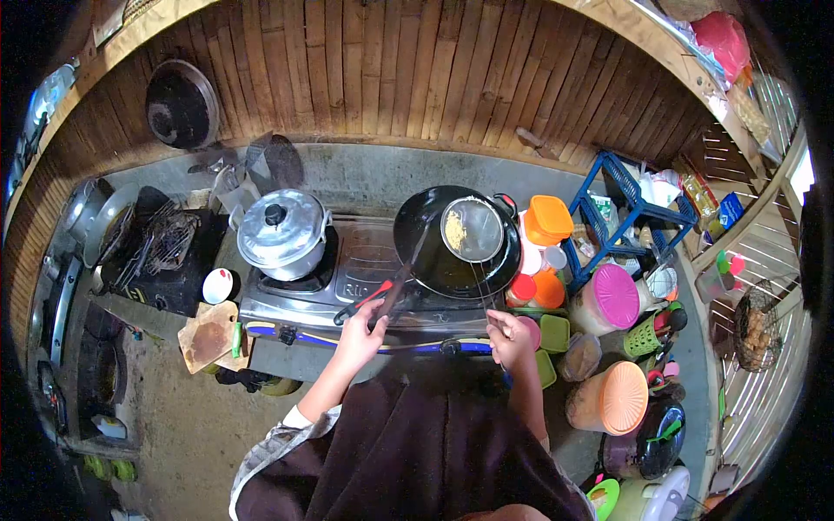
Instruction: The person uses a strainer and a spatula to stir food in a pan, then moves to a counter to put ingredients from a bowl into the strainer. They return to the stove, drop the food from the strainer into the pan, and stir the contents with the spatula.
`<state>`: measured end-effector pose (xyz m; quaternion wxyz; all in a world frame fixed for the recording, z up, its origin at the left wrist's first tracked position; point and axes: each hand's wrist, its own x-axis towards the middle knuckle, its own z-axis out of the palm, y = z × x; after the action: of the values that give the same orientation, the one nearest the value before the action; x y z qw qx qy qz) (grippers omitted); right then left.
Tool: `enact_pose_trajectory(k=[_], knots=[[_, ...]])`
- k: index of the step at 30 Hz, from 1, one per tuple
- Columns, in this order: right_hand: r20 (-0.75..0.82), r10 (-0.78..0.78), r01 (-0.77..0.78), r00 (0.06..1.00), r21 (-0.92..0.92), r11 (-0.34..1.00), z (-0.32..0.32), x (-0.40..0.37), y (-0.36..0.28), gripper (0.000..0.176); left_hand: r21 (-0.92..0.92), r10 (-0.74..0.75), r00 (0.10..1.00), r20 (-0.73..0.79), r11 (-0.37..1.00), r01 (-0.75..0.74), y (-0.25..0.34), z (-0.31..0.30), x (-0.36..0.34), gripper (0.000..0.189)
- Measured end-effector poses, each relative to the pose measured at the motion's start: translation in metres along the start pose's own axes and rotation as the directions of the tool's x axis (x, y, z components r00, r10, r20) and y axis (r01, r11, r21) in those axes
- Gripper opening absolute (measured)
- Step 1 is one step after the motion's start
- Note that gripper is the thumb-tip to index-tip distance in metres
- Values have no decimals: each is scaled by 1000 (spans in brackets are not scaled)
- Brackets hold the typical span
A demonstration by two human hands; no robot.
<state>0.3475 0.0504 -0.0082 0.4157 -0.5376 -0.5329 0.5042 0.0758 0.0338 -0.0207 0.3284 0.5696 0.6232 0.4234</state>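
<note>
A black wok (415,252) sits on the right burner of the stove. Over it is a round wire strainer (482,227) with pale yellow bits gathered on its left side. My right hand (512,339) is closed around the strainer's thin handle in front of the stove. A long dark spatula (401,282) slants into the wok, its lower handle gripped in my left hand (360,334). The wok's red-and-black handle (365,302) lies right at the fingers of that hand. Dark liquid or sheen covers the wok's inside.
On the left burner stands a lidded silver pot (282,233). A stained cutting board (206,337) and a white bowl (218,286) are left of the stove (365,247). Containers, including a pink-lidded tub (614,286), crowd the right beside a blue rack (621,208).
</note>
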Motion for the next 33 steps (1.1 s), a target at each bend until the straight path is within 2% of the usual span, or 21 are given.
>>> enact_pose_trajectory(k=[4, 5, 6, 8, 11, 13, 15, 16, 18, 20, 22, 23, 25, 26, 27, 29, 30, 32, 33], knots=[[-34, 31, -31, 999, -18, 999, -8, 2, -37, 31, -14, -77, 996, 51, 997, 78, 6, -1, 2, 34], [-32, 48, -49, 998, -3, 999, -11, 4, -47, 31, -11, 59, 998, -17, 998, -59, -3, 4, 4, 34], [-30, -77, 77, 997, 3, 997, -13, 12, -50, 30, 3, 194, 977, -83, 981, -194, -7, 6, 5, 34], [-90, -170, 166, 981, -52, 985, -17, 11, -67, 31, 3, 183, 980, -72, 983, -183, -8, 6, 4, 34], [-62, -114, 115, 992, 13, 993, -17, 7, -86, 33, -6, 187, 979, -83, 982, -188, -12, 8, 3, 35], [-43, -87, 88, 995, 5, 996, -16, 10, -75, 35, -12, 196, 975, -106, 980, -199, -10, 5, 1, 35], [-9, -51, 50, 999, -12, 999, -21, 20, -44, 37, -16, 55, 998, -18, 998, -55, -1, -2, -3, 34], [-4, -51, 51, 999, -14, 999, -22, 22, -34, 37, -17, 53, 998, -23, 998, -53, 0, -4, -4, 34], [3, 58, -57, 998, -34, 998, -22, 23, -22, 37, 23, 47, 998, -29, 999, -46, 1, -8, -5, 34], [8, 22, -22, 1000, -22, 1000, -25, 25, -21, 37, 21, 19, 1000, -11, 1000, -19, 1, -11, -3, 35], [-43, -152, 149, 987, -71, 986, -27, 24, -44, 37, 24, -9, 1000, 16, 1000, 8, 5, -13, -3, 35], [-42, -94, 92, 995, -53, 994, -29, 18, -67, 36, 35, -41, 999, 31, 999, 40, 11, -13, -4, 35], [-35, -220, 214, 975, -133, 968, -32, 19, -82, 37, 48, -72, 996, 47, 996, 70, 6, -9, -3, 35], [-31, -297, 289, 954, -161, 944, -33, 20, -84, 37, 21, 69, 998, -12, 997, -69, -11, -1, 0, 35], [-31, -300, 291, 954, -160, 943, -32, 20, -84, 37, 2, 207, 975, -76, 978, -207, -15, 2, 1, 35], [-22, -149, 146, 989, -97, 984, -28, 18, -82, 38, 22, 216, 973, -79, 976, -215, -17, 4, -1, 35], [10, -137, 137, 991, -15, 990, -27, 21, -67, 38, 42, 223, 971, -81, 975, -220, -15, 4, -2, 34], [13, 6, -4, 1000, -125, 992, -22, 24, -49, 39, 49, 190, 979, -78, 981, -187, -9, 1, -4, 34], [47, 45, -41, 998, -74, 996, -20, 22, -45, 40, 67, 136, 989, -51, 989, -133, 1, -3, -6, 34]])
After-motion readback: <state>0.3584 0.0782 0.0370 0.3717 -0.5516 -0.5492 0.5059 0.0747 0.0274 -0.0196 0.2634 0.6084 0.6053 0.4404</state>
